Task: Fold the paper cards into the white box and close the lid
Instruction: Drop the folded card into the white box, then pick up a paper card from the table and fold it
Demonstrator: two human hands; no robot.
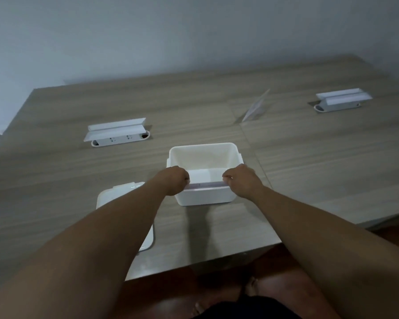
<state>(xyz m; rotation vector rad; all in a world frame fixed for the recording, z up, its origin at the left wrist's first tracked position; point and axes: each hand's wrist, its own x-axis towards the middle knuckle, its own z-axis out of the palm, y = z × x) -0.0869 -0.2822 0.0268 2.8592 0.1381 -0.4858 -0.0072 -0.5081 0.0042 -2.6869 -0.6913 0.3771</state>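
Both hands pinch one folded card [206,185] at the near rim of the white box [204,173]: the left hand [174,179] grips its left end, the right hand [242,179] its right end. Box stands open on the desk [309,162]. Its lid [124,194] lies on the desk just left of the box, partly under the left forearm.

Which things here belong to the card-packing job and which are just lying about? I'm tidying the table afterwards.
Job:
white box
lid
folded card, pinched at each end by left hand and right hand
standing card

Lying about:
near socket unit
far socket unit
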